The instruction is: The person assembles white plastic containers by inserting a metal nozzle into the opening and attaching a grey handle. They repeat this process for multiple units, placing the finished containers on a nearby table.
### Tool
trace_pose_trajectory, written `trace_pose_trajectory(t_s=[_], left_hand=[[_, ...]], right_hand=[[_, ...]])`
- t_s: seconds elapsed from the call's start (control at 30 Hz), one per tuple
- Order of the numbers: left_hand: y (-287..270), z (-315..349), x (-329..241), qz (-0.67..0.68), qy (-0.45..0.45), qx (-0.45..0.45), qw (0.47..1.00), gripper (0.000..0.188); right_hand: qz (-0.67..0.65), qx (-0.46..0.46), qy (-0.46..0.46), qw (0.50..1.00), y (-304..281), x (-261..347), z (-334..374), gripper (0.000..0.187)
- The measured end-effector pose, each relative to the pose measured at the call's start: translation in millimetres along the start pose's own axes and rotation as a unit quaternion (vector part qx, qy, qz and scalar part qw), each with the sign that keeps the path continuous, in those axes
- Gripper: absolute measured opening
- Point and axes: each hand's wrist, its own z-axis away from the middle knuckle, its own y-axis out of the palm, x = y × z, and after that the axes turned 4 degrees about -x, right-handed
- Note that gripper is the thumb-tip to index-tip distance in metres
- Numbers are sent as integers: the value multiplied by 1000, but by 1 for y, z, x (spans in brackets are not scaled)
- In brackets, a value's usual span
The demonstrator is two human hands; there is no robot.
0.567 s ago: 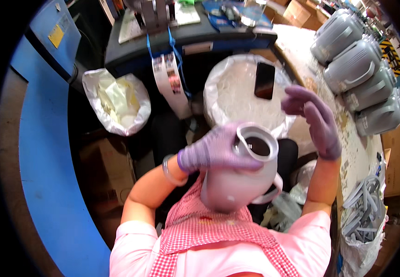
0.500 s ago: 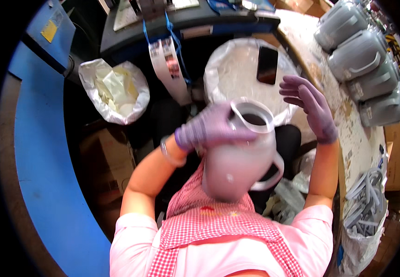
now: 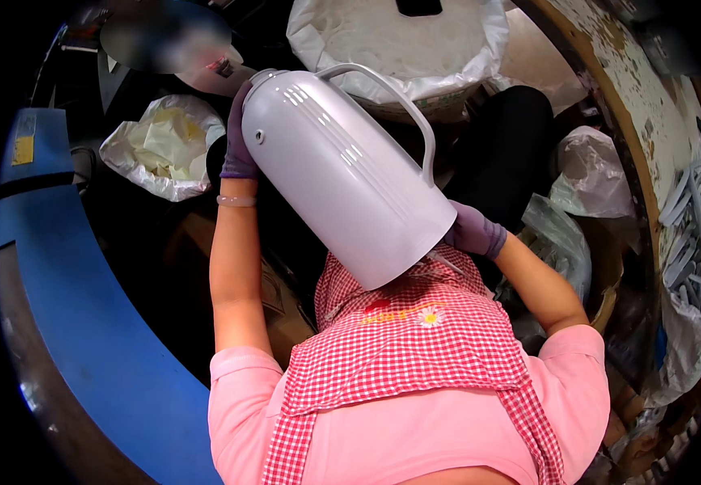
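Note:
A glossy pale grey jug (image 3: 342,174) lies tilted across my lap, its narrow neck toward the upper left and wide base toward the lower right. Its curved handle (image 3: 407,105) faces up and right, and a small round hole shows in the side near the neck. My gloved left hand (image 3: 240,137) is wrapped round the neck end, partly behind it. At the base, my gloved right hand (image 3: 473,230) grips the rim side, its fingertips hidden by the jug. A thin pale strip (image 3: 446,261) sticks out below the base; I cannot make out what it is.
A large white-lined tub (image 3: 306,40) stands ahead, with a black phone (image 3: 419,6) on it. A smaller lined bin (image 3: 118,151) holds pale paper scraps. Grey plastic handles (image 3: 690,206) fill a bag beside the worn bench (image 3: 621,69) at right. A blue panel (image 3: 100,315) runs along the left.
The jug has turned so its neck points upper left and its handle faces up. My right hand, earlier raised and open, has come down to the base. The view has tilted lower.

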Motion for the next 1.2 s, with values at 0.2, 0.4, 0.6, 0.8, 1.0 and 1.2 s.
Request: trace_pose_trajectory(t_s=[0.2, 0.4, 0.6, 0.8, 1.0, 1.2], left_hand=[[-33, 10, -11, -236, 153, -53, 958, 46], [-75, 45, -41, -284, 263, -164, 907, 66], [-57, 90, -100, 61, 153, -276, 947, 60], [-45, 120, -119, 110, 139, -310, 934, 68], [-26, 148, -119, 135, 142, -285, 938, 77], [43, 115, -131, -89, 203, -300, 928, 100]], right_hand=[[126, 23, 52, 990, 43, 57, 32, 42], [350, 42, -75, 933, 74, 93, 51, 35], [455, 183, -104, 865, 75, 100, 29, 48], [328, 35, 38, 943, 63, 124, 11, 47], [276, -561, -507, 593, 18, 245, 21, 36], [419, -405, -776, 242, 30, 482, -60, 33]])
